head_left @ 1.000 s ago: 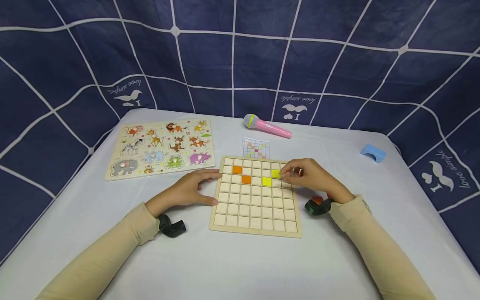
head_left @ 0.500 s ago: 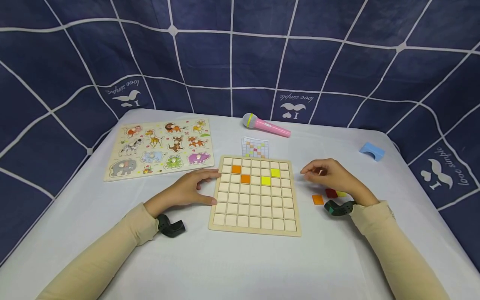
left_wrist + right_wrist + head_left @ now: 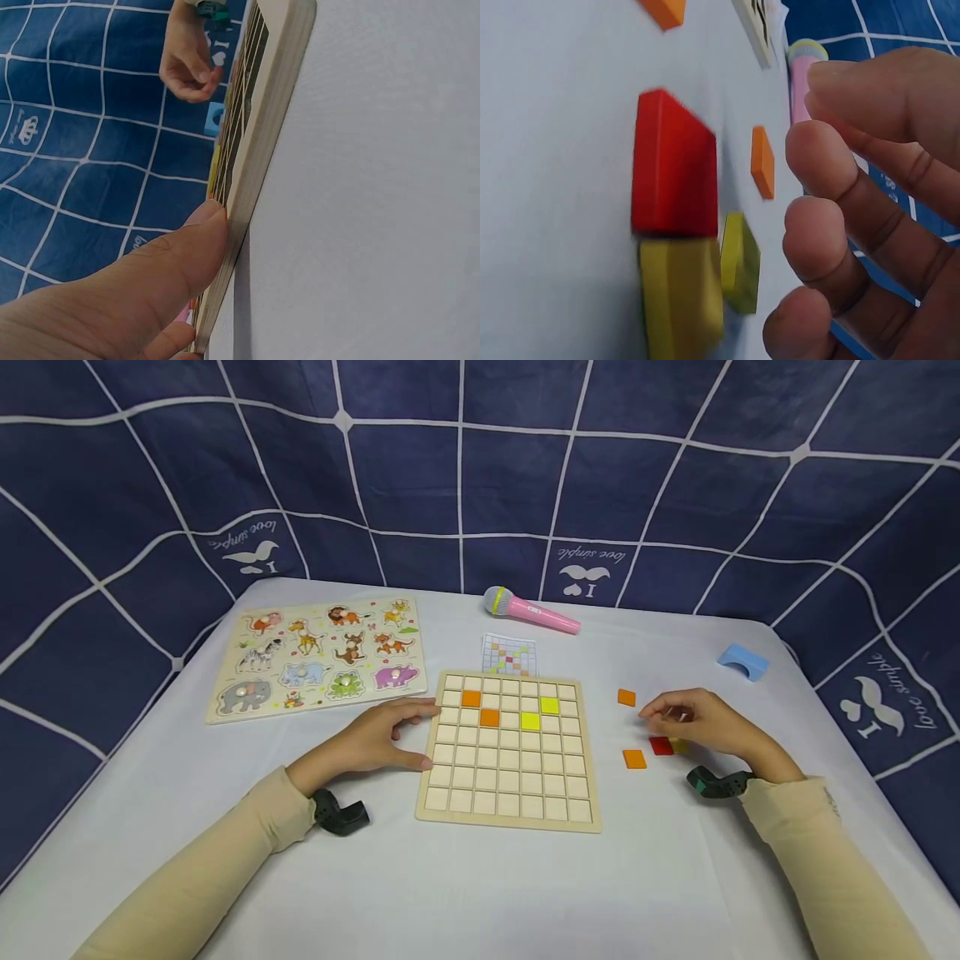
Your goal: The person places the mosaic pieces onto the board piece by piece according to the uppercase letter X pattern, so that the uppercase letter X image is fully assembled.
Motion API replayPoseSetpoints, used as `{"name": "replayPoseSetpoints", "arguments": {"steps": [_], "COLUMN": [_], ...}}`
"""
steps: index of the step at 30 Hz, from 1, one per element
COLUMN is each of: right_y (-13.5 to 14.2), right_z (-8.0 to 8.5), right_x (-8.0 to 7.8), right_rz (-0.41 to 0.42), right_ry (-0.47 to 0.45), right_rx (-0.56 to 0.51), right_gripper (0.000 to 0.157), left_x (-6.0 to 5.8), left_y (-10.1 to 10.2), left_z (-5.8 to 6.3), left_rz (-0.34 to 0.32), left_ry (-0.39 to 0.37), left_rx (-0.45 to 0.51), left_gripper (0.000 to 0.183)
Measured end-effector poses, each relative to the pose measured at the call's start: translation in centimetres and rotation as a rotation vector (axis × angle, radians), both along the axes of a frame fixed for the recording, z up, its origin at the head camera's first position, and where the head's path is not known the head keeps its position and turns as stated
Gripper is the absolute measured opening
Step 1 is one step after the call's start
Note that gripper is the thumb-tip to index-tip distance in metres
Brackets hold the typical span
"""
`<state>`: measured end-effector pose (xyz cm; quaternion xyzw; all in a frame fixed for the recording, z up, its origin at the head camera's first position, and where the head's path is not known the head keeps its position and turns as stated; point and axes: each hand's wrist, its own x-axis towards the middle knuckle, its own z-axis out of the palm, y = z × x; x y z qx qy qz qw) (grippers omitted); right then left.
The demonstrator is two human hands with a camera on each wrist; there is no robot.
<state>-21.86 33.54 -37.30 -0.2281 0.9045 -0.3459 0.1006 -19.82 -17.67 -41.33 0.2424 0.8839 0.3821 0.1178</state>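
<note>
Currently, left hand [image 3: 375,737] rests spread against grid board [image 3: 508,777]; right hand [image 3: 701,718] loosely curls near red tile [image 3: 662,746]

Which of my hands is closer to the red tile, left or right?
Right. Your right hand is close to the red tile, not touching it; your left hand is at the left edge of the grid board, across the board from the tile.

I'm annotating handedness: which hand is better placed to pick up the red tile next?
Likely the right hand: empty, close to the red tile, while the left hand touches the grid board.
</note>
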Motion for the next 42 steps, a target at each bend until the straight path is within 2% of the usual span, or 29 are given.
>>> {"name": "replayPoseSetpoints", "arguments": {"steps": [11, 22, 33, 42], "right_y": [2.6, 3.4, 3.4, 2.0], "right_z": [-0.9, -1.5, -1.9, -1.7], "right_x": [0.6, 0.9, 1.0, 0.9], "right_rz": [0.022, 0.041, 0.064, 0.111], "right_ry": [-0.021, -0.033, 0.028, 0.141], "right_rx": [-0.018, -0.026, -0.018, -0.047], "right_gripper": [0.02, 0.029, 0.025, 0.028], "left_x": [0.0, 0.0, 0.0, 0.0], "left_y": [-0.1, 0.0, 0.1, 0.1], "left_z": [0.0, 0.0, 0.0, 0.0], "left_rz": [-0.006, -0.005, -0.01, -0.003], "left_ry": [0.0, 0.003, -0.001, 0.004], "left_rx": [0.005, 0.003, 0.006, 0.005], "left_gripper": [0.082, 0.082, 0.082, 0.082]}}
